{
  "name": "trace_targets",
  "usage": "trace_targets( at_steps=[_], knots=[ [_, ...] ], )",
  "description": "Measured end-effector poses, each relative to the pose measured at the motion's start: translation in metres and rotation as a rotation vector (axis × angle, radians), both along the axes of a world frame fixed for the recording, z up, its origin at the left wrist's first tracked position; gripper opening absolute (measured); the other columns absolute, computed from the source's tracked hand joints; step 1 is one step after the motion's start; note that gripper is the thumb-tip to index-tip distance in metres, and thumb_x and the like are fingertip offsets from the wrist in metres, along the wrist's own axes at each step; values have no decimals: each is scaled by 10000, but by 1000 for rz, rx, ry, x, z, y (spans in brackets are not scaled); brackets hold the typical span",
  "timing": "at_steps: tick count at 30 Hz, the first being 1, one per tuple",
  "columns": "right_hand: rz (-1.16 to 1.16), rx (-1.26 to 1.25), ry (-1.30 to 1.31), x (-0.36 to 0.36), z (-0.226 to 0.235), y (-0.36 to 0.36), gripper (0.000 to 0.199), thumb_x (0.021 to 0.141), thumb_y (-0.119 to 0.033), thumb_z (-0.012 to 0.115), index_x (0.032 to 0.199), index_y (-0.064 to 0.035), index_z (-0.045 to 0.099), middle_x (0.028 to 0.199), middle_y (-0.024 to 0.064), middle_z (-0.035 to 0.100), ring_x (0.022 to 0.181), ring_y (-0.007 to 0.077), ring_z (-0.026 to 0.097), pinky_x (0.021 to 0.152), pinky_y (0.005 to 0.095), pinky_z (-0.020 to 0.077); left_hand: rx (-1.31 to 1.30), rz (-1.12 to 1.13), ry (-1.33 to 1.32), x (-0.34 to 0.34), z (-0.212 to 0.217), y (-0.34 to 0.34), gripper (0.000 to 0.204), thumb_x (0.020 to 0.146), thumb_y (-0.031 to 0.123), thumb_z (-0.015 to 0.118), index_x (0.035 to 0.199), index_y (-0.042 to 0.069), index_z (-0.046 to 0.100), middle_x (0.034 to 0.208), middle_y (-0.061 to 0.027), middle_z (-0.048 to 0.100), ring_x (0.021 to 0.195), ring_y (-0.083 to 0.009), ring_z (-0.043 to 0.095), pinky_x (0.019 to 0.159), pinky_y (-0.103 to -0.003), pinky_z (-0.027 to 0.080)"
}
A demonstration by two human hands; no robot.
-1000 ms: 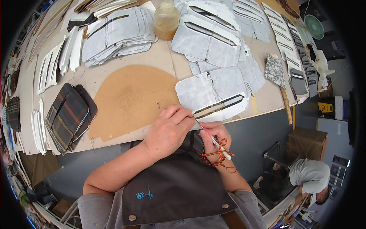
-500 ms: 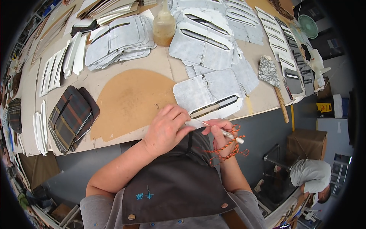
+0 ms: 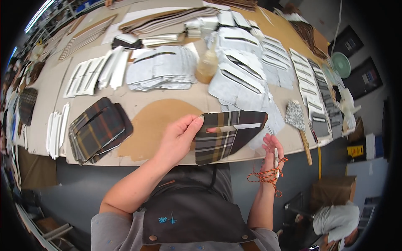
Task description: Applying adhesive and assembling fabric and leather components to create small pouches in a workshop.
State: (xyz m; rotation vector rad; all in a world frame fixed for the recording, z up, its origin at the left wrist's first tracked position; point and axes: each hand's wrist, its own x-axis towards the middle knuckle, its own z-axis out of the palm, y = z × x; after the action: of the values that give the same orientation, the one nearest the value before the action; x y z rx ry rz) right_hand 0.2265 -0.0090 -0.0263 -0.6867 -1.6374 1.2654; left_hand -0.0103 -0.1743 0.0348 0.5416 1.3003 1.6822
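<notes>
the left hand (image 3: 178, 138) holds a plaid fabric piece (image 3: 228, 134) up over the front edge of the desk (image 3: 167, 102), its grip clenched on the piece's left edge with the thumb on top and a fingertip showing through the long slot cut in the cloth. the piece is dark plaid with a rounded outline and a pale strip lining the slot, and it hangs in the air, tilted, between the two hands. the right hand (image 3: 271, 155) sits just right of and below it, apart from the cloth, fingers loosely curled around a thin white tool (image 3: 276, 158) that has an orange cord (image 3: 266, 178) tangled about the wrist; that grip is closed on the tool.

on the desk, left of the hands, lies a stack of matching plaid pieces (image 3: 98, 129), and beside it a tan rounded cardboard shape (image 3: 153, 125). behind them sit heaps of grey-white cut pieces (image 3: 161, 69) with dark slots, and an amber plastic bottle (image 3: 207, 65) stands among them. to the right a speckled brush with a wooden handle (image 3: 298, 123) rests near the desk edge. a dark apron (image 3: 188, 205) covers the person's lap below
</notes>
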Motion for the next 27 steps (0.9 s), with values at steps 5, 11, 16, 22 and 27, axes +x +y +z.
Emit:
trace_targets(
  at_steps=[5, 11, 16, 22, 27],
  knots=[
    [-5, -408, -62, -24, 8, -15, 357, 885, -50, 652, 1215, 42, 553, 1078, 119, 647, 957, 156, 611, 889, 275, 479, -35, 94, -18, -11, -29, -5, 269, 1025, 249, 474, 1004, 22, 617, 925, -36, 698, 757, -50, 586, 686, -227, 489],
    [-72, -163, 10, -43, 2, -8, 402, 886, -12, 630, 1266, 44, 514, 1155, 145, 614, 1039, 191, 605, 898, 297, 487, -26, 122, 72, -15, -29, -7, 255, 1020, 231, 483, 952, 27, 621, 906, -26, 710, 706, -25, 565, 617, -204, 474],
    [-69, -264, 55, -45, 1, 0, 435, 865, -5, 656, 1278, 13, 519, 1179, 117, 581, 1047, 152, 564, 904, 280, 467, -72, 58, 85, -15, -32, -3, 184, 994, 182, 536, 947, 23, 617, 893, -44, 712, 726, -38, 592, 640, -209, 493],
    [49, -440, 60, -50, 15, -16, 289, 824, 34, 706, 1105, -6, 653, 880, -8, 622, 787, 53, 561, 730, 182, 471, -4, 196, 40, -34, -36, -20, 41, 930, 75, 620, 927, 36, 608, 848, -75, 699, 722, -80, 631, 674, -229, 517],
    [126, -412, 72, -47, 20, -26, 253, 851, 20, 691, 1098, 23, 632, 879, 15, 641, 788, 56, 585, 729, 189, 495, -52, 257, 69, -34, -33, -21, 58, 925, 77, 629, 918, 23, 609, 803, -70, 691, 685, -80, 623, 635, -227, 516]
  ],
)
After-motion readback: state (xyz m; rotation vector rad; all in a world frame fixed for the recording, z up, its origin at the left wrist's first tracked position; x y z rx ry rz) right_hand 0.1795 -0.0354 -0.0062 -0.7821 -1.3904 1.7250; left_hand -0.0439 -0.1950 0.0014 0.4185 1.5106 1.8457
